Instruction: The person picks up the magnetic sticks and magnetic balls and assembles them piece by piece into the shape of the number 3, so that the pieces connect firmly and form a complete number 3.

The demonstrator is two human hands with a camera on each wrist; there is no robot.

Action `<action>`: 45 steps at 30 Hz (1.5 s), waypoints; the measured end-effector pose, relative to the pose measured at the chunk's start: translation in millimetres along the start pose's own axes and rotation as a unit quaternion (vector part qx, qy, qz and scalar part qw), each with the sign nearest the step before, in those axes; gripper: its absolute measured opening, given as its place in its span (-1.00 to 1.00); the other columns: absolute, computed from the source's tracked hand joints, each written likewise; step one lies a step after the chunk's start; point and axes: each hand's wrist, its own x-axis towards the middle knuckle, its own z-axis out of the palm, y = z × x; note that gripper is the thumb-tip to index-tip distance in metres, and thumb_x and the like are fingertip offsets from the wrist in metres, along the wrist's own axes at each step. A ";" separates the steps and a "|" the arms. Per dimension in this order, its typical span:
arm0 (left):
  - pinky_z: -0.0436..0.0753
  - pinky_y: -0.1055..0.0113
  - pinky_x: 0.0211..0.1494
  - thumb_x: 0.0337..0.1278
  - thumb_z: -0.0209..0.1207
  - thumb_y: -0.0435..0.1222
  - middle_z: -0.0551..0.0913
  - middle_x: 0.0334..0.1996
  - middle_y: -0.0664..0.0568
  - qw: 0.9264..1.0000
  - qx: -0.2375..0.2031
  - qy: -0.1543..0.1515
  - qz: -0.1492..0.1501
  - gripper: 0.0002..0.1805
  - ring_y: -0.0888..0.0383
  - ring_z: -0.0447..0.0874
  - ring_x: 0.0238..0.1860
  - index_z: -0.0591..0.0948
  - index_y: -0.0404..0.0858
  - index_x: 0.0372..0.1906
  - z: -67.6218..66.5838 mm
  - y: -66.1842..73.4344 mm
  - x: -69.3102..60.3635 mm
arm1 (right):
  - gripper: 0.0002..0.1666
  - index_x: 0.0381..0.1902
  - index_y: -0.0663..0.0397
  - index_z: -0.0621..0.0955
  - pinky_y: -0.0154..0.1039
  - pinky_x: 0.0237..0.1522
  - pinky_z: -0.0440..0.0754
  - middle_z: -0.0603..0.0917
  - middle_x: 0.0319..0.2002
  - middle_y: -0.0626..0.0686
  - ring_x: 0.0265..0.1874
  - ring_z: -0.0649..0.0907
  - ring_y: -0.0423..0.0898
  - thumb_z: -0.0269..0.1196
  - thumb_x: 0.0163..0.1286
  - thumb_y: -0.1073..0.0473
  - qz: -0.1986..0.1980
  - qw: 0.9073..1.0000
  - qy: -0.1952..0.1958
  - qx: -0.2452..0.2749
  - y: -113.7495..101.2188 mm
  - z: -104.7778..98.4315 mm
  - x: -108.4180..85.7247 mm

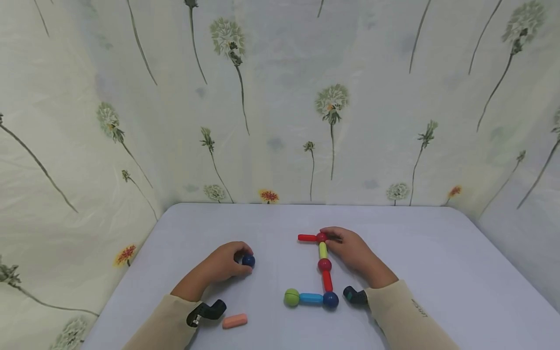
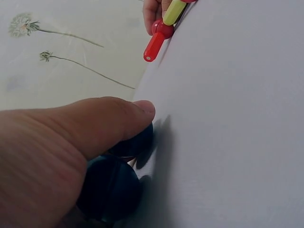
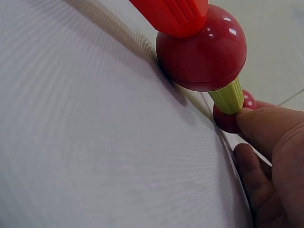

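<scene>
My left hand (image 1: 225, 262) curls its thumb and fingers round a dark blue ball (image 1: 248, 261). The left wrist view shows this ball (image 2: 135, 142) under the thumb and a second dark blue ball (image 2: 109, 189) beside it, close to the palm. My right hand (image 1: 352, 250) pinches the red ball (image 1: 321, 237) at the far end of a joined chain. From that ball a red rod (image 1: 307, 237) points left and a yellow-green rod (image 1: 323, 250) runs to another red ball (image 1: 324, 265). Then come a red rod (image 1: 327, 281), a dark blue ball (image 1: 330, 300), a light blue rod (image 1: 311, 299) and a green ball (image 1: 291, 297).
A loose salmon-coloured rod (image 1: 235, 321) lies near the left sleeve, by the black wrist device (image 1: 207, 312). Another black device (image 1: 355, 295) is at the right sleeve. The white table (image 1: 407, 243) meets a floral cloth (image 1: 280, 160) at its far edge.
</scene>
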 end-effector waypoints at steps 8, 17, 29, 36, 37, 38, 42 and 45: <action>0.59 0.01 0.22 0.08 0.55 -0.15 0.68 -0.05 0.12 1.000 0.005 0.001 -0.008 -0.62 0.13 0.58 0.02 0.68 -0.03 -0.01 0.9 1.9 1.1 | -0.49 0.39 -0.27 0.57 0.23 0.37 0.51 0.63 0.33 -0.01 0.41 0.53 0.15 0.29 0.53 0.08 0.000 1.000 -0.006 -0.001 1.1 -1.0 0.4; 0.63 0.05 0.10 0.08 0.54 -0.16 0.67 -0.08 0.10 1.000 0.005 -0.007 -0.025 -0.63 0.11 0.57 -0.03 0.68 -0.04 -0.02 -1.9 5.9 7.2 | -0.49 0.40 -0.23 0.57 0.23 0.38 0.50 0.64 0.33 0.01 0.41 0.53 0.14 0.29 0.54 0.09 -0.007 1.000 -0.008 0.001 2.3 -1.2 2.5; 0.67 0.09 0.01 0.12 0.52 -0.15 0.69 -0.11 0.06 0.999 0.000 -0.013 -0.037 -0.63 0.09 0.62 -0.06 0.68 -0.06 0.00 -1.8 16.3 27.6 | -0.50 0.38 -0.23 0.58 0.23 0.38 0.50 0.65 0.31 0.00 0.40 0.54 0.14 0.30 0.52 0.09 -0.005 1.000 -0.004 -0.001 3.3 -1.7 4.3; 0.66 0.12 -0.05 0.12 0.52 -0.14 0.69 -0.12 0.06 0.999 0.016 -0.017 -0.035 -0.64 0.09 0.62 -0.12 0.68 -0.08 -0.01 1.2 24.8 40.0 | -0.50 0.38 -0.24 0.58 0.21 0.37 0.51 0.65 0.31 -0.02 0.40 0.54 0.12 0.30 0.53 0.09 -0.005 1.000 -0.002 0.000 5.4 -0.3 4.2; 0.66 0.13 -0.06 0.13 0.51 -0.14 0.69 -0.12 0.06 0.999 0.016 -0.018 -0.034 -0.64 0.10 0.62 -0.13 0.68 -0.08 -0.01 1.6 25.6 41.5 | -0.50 0.39 -0.24 0.58 0.21 0.37 0.52 0.65 0.31 -0.01 0.40 0.55 0.13 0.30 0.53 0.09 -0.006 1.000 -0.002 0.001 5.4 -0.2 4.2; 0.65 0.14 -0.07 0.13 0.51 -0.14 0.69 -0.12 0.06 0.999 0.015 -0.019 -0.034 -0.65 0.10 0.62 -0.13 0.68 -0.08 -0.01 2.0 26.3 43.0 | -0.50 0.39 -0.24 0.58 0.21 0.36 0.52 0.65 0.31 -0.01 0.39 0.55 0.13 0.30 0.53 0.09 -0.007 1.000 -0.003 0.001 5.5 -0.2 4.2; 0.64 0.14 -0.05 0.16 0.49 -0.14 0.70 -0.09 0.05 0.999 0.013 -0.023 -0.029 -0.66 0.10 0.62 -0.11 0.68 -0.08 -0.01 3.0 30.5 49.0 | -0.50 0.39 -0.23 0.58 0.21 0.36 0.52 0.66 0.30 -0.01 0.39 0.55 0.13 0.29 0.53 0.10 -0.009 1.000 -0.003 0.001 5.4 -0.7 4.5; 0.65 0.15 -0.05 0.17 0.49 -0.14 0.70 -0.07 0.04 0.999 0.013 -0.026 -0.030 -0.66 0.09 0.61 -0.11 0.68 -0.09 0.00 3.6 34.5 53.6 | -0.50 0.39 -0.23 0.58 0.21 0.36 0.52 0.66 0.30 -0.01 0.39 0.55 0.13 0.29 0.53 0.10 -0.010 1.000 -0.003 0.000 5.4 -0.9 4.7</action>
